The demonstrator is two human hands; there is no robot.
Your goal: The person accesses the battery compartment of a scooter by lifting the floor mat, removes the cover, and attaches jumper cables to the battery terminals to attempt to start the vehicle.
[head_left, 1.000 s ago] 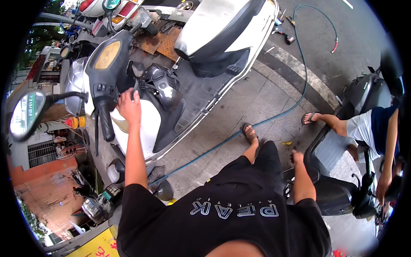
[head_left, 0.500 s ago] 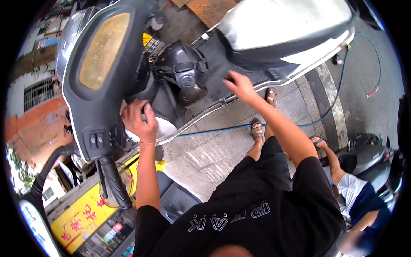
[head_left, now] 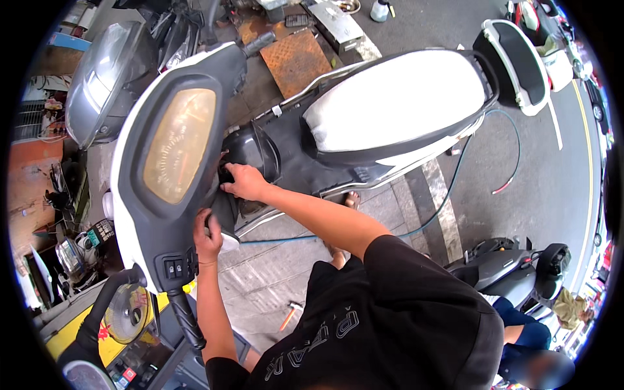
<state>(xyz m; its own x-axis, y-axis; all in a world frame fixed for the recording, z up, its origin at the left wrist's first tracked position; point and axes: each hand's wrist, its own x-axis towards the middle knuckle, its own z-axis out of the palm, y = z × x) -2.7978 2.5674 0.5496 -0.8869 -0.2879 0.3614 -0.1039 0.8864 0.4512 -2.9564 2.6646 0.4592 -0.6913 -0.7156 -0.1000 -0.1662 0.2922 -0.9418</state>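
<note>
A white and grey scooter stands before me, its dashboard (head_left: 182, 146) at the left and its long seat (head_left: 403, 97) to the right. My left hand (head_left: 208, 237) has its fingers curled at the edge of the scooter's front panel (head_left: 229, 242), below the dashboard. My right hand (head_left: 247, 182) reaches in under the dashboard's inner side, fingers bent together; whatever lies at the fingertips is hidden. Just beyond it, a dark glossy helmet (head_left: 250, 146) rests on the floorboard (head_left: 299, 166).
A hose (head_left: 448, 188) runs over the pavement. A hammer (head_left: 290, 315) lies near my body. Beyond the scooter are a rusty plate (head_left: 296, 63) and a metal box (head_left: 337, 27). Another scooter (head_left: 513, 266) and a person (head_left: 526, 338) are at the right; a fan (head_left: 127, 314) stands lower left.
My right hand has moved left from above the floorboard to under the dashboard. My left hand remains at the front panel. The view has shifted, showing more of the street and the hammer.
</note>
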